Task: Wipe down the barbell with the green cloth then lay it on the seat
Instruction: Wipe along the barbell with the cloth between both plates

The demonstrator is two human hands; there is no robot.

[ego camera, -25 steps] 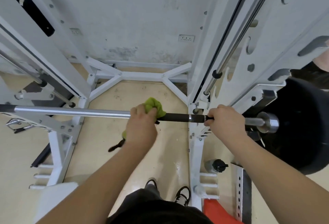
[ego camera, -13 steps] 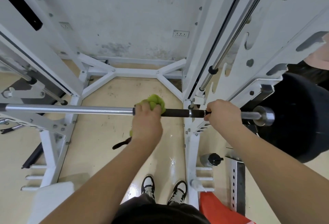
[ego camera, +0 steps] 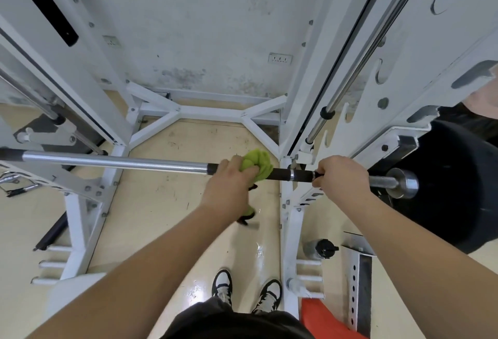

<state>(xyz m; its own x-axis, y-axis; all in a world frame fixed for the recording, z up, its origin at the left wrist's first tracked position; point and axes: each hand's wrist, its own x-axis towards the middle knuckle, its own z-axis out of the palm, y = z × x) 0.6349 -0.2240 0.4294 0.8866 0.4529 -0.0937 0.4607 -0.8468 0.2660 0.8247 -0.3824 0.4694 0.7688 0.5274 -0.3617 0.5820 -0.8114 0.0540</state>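
At the left of the frame a white rack upright [ego camera: 80, 204] stands on a pale yellow floor [ego camera: 151, 204], which is scuffed and shiny in patches. The barbell [ego camera: 116, 162] runs level across the middle of the frame, chrome on the left and dark toward the right. Behind it, in the upper centre, rises a stained white wall [ego camera: 202, 28] with a socket plate [ego camera: 280, 58]; white base braces [ego camera: 210, 111] lie along its foot. Just right of centre the left hand [ego camera: 229, 187] is closed around the green cloth [ego camera: 257, 163], pressing it against the bar's dark section. Further right the right hand [ego camera: 341, 177] is clenched on the bar beside another white upright [ego camera: 291, 217]. A black weight plate [ego camera: 458, 190] fills the right edge. Lower right, a dark-capped bottle [ego camera: 319, 249] stands on the floor, and an orange-red surface [ego camera: 320, 319] shows at the bottom.
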